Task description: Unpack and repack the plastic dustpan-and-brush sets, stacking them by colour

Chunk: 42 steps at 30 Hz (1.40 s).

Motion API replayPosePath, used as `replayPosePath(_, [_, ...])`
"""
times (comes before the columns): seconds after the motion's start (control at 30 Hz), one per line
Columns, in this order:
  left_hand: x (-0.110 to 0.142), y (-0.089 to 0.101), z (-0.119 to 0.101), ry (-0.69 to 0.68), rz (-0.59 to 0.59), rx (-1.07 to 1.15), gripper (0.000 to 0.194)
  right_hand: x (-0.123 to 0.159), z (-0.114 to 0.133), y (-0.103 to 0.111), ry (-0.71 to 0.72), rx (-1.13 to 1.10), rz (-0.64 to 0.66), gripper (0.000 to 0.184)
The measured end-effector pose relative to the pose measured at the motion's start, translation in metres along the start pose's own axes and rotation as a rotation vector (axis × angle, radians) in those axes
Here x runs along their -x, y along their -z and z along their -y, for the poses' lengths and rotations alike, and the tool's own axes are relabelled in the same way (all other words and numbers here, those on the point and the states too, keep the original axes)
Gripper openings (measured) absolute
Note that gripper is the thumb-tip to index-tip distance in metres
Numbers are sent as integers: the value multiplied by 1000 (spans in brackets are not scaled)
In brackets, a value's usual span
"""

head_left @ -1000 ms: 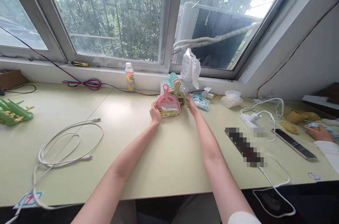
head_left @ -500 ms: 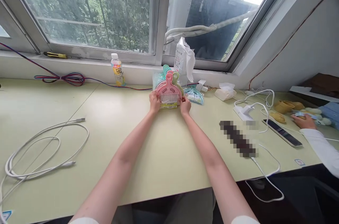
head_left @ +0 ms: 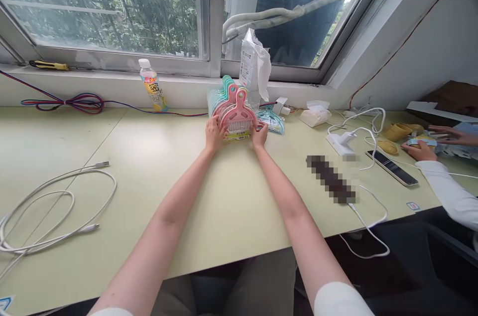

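Note:
A row of small dustpan-and-brush sets (head_left: 239, 112) in clear packaging stands upright at the back of the table, against the wall. The front set is pink, with a pale brush and a yellow label; another pink one shows behind it to the left, and several teal ones (head_left: 227, 82) are farther back. My left hand (head_left: 214, 134) is closed on the left edge of the sets, its fingertips partly hidden. On the right edge of the front pink set, my right hand (head_left: 259, 135) grips with thumb and fingers. Another teal set (head_left: 271, 120) lies just right of that hand.
A drink bottle (head_left: 153, 85), a tissue pack (head_left: 254, 64) and a smaller tissue pack (head_left: 315, 113) stand along the back. White cables (head_left: 59, 206) lie left. At right are a power strip (head_left: 340, 143), a phone (head_left: 391, 168) and another person's hands (head_left: 421, 150).
The front pink set has shifted right over the green one, exposing another pink set behind. My view has tilted downward. A second hand of the other person has come into view.

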<state>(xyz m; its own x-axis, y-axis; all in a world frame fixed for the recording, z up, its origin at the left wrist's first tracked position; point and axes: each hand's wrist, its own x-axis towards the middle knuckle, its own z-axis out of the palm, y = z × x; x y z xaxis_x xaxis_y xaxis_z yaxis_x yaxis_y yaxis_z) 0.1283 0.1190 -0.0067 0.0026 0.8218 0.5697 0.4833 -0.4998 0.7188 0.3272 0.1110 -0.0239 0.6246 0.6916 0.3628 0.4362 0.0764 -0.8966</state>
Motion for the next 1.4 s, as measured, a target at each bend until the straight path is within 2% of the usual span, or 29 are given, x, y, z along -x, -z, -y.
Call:
replayPosePath(0.23, [12,13,-2,39,-42,-2,55,6,2,6,12,-9,95,29])
replayPosePath(0.37, [18,18,-4,-5,-89,1,53,0,2,17,18,106,27,31])
replayPosePath(0.47, [24,24,-3,11,-158,11,41,-19,-7,35,17,335,-105,39])
replayPosePath(0.53, [29,30,1,33,-207,35,33,-37,-17,51,-53,477,-166,39])
replayPosePath(0.67, [27,39,16,161,-315,124,19,-73,-33,74,-234,619,-104,35])
replayPosePath(0.8, [16,38,29,397,-354,209,9,-94,-33,82,-319,535,-56,16])
replayPosePath(0.87, [12,37,33,438,-321,214,10,-99,-29,84,-348,485,-73,11])
replayPosePath(1.0, [10,33,35,382,-242,169,14,-105,-16,100,-324,426,-160,21])
replayPosePath(1.17, [10,35,30,385,-217,160,15,-103,13,144,-57,253,-400,9])
replayPosePath(1.3, [20,41,14,311,-275,170,17,-84,43,181,68,94,-525,4])
replayPosePath(1.37, [30,44,0,241,-304,214,20,-65,57,185,76,16,-540,5])
replayPosePath(1.4, [34,46,-8,213,-281,267,24,-53,64,181,76,-31,-517,7])
